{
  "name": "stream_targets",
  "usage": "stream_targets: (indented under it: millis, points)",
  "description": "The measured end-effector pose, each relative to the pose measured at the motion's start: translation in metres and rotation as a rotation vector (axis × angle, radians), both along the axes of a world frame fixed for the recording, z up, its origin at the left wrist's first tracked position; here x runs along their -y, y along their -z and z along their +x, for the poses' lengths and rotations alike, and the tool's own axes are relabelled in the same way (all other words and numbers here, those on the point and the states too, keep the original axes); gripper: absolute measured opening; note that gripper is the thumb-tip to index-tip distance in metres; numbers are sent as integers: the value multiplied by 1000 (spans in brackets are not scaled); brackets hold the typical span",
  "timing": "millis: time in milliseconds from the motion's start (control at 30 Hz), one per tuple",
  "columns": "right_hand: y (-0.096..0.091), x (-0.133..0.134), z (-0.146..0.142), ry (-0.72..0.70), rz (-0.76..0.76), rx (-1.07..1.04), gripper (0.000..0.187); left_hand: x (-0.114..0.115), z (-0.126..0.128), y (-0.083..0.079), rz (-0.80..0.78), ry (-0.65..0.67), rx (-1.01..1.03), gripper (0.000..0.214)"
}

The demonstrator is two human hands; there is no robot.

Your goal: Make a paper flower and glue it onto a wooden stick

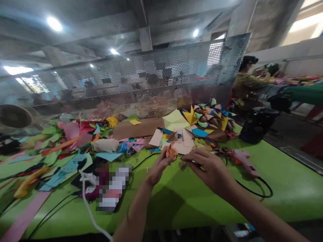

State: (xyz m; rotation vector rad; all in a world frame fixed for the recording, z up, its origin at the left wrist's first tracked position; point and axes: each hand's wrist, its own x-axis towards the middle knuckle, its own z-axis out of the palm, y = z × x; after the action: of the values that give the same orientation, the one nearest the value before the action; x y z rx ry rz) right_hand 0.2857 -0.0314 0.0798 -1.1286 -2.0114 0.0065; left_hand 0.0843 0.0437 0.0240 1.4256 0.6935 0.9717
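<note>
My left hand [158, 168] pinches a small orange folded paper piece [172, 151] between its fingertips, raised a little above the green table [191, 198]. My right hand [208, 168] is just to the right of it, fingers curled toward the paper; whether it grips anything is hidden. Both hands hover in front of a heap of coloured paper scraps [174, 137].
A pink glue gun [243, 161] with a black cord lies right of my right hand. Folded paper cones [212, 117] and brown paper [141, 127] lie behind. More scraps cover the left. A perforated metal screen [161, 80] stands at the table's back. A person [246, 84] sits far right.
</note>
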Motion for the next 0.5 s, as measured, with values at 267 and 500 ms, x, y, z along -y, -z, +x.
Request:
stream_targets:
  millis: [267,500]
  points:
    - [5,2,-8,-19,-21,71,26,3,0,-6,2,16,20,60]
    - [8,13,50,191,-61,-5,21,-1,-6,4,-25,-70,-24,50]
